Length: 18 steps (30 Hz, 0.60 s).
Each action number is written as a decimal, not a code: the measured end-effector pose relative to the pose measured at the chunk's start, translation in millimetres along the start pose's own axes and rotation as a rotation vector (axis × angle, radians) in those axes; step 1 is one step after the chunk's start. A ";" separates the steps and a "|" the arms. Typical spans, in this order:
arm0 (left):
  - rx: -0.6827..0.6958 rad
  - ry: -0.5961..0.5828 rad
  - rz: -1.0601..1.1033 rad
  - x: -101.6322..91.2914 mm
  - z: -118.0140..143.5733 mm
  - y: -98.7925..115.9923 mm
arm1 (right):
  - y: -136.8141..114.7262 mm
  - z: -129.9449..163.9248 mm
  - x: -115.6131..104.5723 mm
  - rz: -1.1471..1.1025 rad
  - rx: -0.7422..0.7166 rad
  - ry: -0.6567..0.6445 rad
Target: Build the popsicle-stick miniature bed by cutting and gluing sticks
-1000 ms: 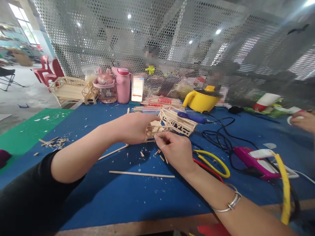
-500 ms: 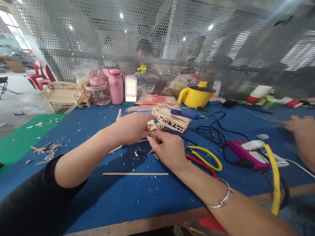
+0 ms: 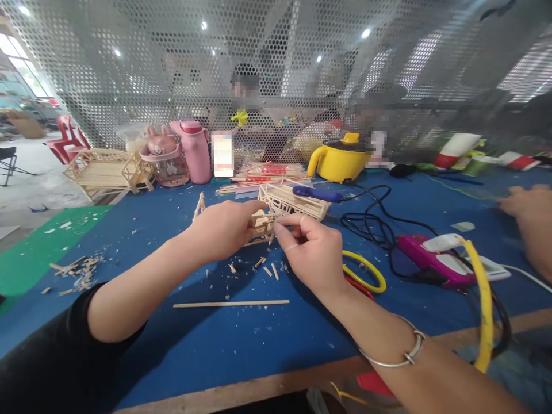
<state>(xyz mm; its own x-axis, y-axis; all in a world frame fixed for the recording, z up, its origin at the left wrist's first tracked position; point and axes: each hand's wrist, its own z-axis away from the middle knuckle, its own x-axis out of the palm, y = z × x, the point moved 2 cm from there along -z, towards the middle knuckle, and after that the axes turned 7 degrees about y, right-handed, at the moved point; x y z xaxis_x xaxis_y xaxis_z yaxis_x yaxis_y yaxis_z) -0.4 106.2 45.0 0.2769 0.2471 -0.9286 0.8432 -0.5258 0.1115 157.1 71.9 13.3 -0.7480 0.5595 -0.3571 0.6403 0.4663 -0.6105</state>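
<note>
A small model made of wooden sticks stands on the blue tabletop, partly hidden by my hands. My left hand is closed on its left side, fingertips out of sight behind the frame. With thumb and forefinger, my right hand pinches a short wooden stick at the model's top; its far end is hidden. Just behind sits a larger stick-built model with a blue-handled tool lying across it. Small stick offcuts and one long stick lie in front of my hands.
Yellow looped handles lie beside my right wrist. Black cord and a magenta device are to the right, near another person's hand. A yellow pot, phone, pink bottle and stick bundles line the back.
My right hand has shifted right and up and turned, uncovering offcuts beneath it. My left hand stays at the model. The whole view has shifted slightly.
</note>
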 end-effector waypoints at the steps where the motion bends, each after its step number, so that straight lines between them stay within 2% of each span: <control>1: -0.007 -0.003 -0.006 -0.3 0.0 0.9 | 0.4 -0.2 0.1 -0.017 0.019 -0.011; 6: -0.004 -0.055 -0.011 -5.1 0.9 0.6 | 6.6 -3.7 0.9 -0.078 0.109 -0.011; 9: 0.024 -0.104 0.019 -14.9 3.8 -3.7 | 14.7 -6.6 3.6 -0.128 0.160 0.000; 11: 0.024 -0.032 0.032 -26.7 10.4 -9.0 | 21.0 -8.2 5.9 -0.149 0.185 -0.004; 12: 0.016 0.045 0.035 -33.3 16.2 -12.6 | 23.8 -8.9 6.7 -0.154 0.191 -0.002; 14: -0.058 0.229 0.001 -44.1 34.5 -23.3 | 28.0 -10.4 7.5 -0.153 0.192 0.007; 15: -0.152 0.301 -0.032 -46.5 46.9 -30.6 | 29.3 -11.0 7.6 -0.148 0.189 0.010; 16: -0.255 0.298 -0.067 -45.3 60.5 -38.4 | 30.0 -11.5 7.6 -0.140 0.185 0.005; 17: -0.340 0.242 -0.094 -41.0 74.5 -46.0 | 30.3 -11.8 7.6 -0.129 0.180 -0.004; 18: -0.407 0.125 -0.092 -33.7 88.3 -53.0 | 30.2 -11.8 7.6 -0.117 0.172 -0.013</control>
<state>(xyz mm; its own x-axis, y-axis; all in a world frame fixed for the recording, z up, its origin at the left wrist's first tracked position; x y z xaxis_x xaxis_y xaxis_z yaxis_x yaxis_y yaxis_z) -95.1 53.9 39.1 0.2241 0.3876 -0.8942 0.9731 -0.1391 0.1836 172.8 98.3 0.5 -0.8186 0.4986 -0.2849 0.5100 0.4029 -0.7600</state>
